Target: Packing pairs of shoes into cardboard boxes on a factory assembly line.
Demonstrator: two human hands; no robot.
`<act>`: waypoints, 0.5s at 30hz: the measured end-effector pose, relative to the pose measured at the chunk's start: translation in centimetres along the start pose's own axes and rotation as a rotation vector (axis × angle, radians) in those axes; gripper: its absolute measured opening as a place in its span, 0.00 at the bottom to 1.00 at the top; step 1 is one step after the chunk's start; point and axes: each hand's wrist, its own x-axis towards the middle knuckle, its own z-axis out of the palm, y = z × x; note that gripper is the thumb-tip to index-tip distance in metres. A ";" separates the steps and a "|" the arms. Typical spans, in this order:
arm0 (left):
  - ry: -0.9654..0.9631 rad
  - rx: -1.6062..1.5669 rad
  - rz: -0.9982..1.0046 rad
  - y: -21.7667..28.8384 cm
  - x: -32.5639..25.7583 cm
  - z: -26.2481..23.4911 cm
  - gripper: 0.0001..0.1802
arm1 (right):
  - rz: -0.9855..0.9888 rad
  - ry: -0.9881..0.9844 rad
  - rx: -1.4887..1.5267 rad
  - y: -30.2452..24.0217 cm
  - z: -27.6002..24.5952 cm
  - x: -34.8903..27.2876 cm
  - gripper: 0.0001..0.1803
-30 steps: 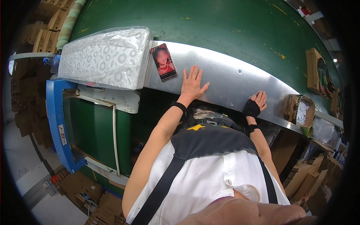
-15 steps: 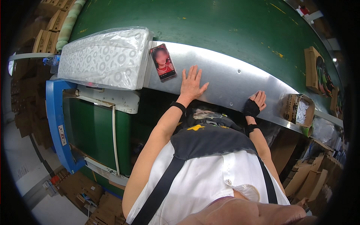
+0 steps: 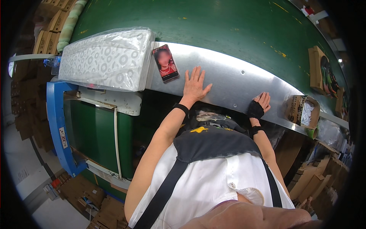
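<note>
My left hand (image 3: 195, 86) rests palm down on the bare metal ledge (image 3: 225, 82), fingers stretched out and thumb apart, holding nothing. Just left of its fingertips lies a phone (image 3: 166, 63), its lit screen showing a person in red. Farther right, my right hand (image 3: 260, 105), in a black fingerless glove, lies over the ledge's near edge. Its fingers are extended with no object in them. Beyond the phone to the left, a large patterned white block wrapped in clear plastic (image 3: 105, 61) reaches onto the ledge.
A green conveyor belt (image 3: 213, 28) runs behind the ledge. On its right stands an open cardboard box (image 3: 315, 72) with dark, colourful contents. A small carton (image 3: 295, 108) holding white slips sits at the ledge's right end. A blue machine frame (image 3: 57, 122) stands left.
Both hands stay in place. The marks on the green belt and the open cardboard box on it have shifted slightly left and away. Something skin-coloured now shows at the lower right.
</note>
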 end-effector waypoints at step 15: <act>-0.021 0.002 -0.004 0.0 0.0 -0.1 0.34 | 0.005 0.001 -0.012 0.1 0.3 -0.1 0.24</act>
